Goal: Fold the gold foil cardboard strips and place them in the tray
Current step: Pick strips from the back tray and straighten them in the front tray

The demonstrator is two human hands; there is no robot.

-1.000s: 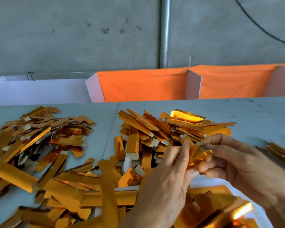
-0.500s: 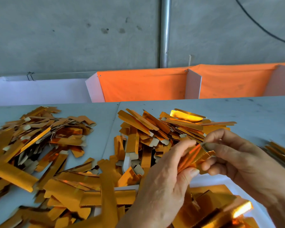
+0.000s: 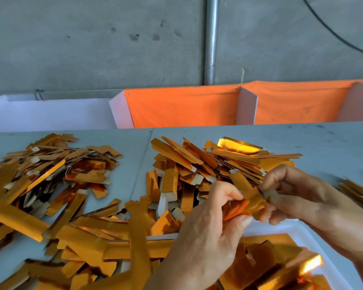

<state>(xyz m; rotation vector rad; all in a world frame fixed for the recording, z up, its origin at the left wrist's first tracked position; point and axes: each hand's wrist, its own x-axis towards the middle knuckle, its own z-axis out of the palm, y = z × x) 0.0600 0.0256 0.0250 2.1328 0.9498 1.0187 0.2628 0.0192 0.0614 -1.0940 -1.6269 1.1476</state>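
Note:
A gold foil cardboard strip (image 3: pixel 253 200) is held between both hands above the table, partly bent. My left hand (image 3: pixel 205 235) pinches its near end with thumb and fingers curled round it. My right hand (image 3: pixel 302 197) pinches the far end, where a grey cardboard tab shows. Below the hands a white tray (image 3: pixel 302 231) holds several folded gold pieces (image 3: pixel 281 260). Its near part is hidden by my hands.
Heaps of loose gold strips cover the grey table: one at the left (image 3: pixel 40 176), one behind the hands (image 3: pixel 208 164), more in front (image 3: pixel 92 243) and at the right edge (image 3: pixel 358 193). An orange cloth barrier (image 3: pixel 182 107) and a white panel (image 3: pixel 50 114) stand behind the table.
My hands have turned the strip and bent it further. The left fingers have curled down onto it and the right hand has shifted slightly right and up.

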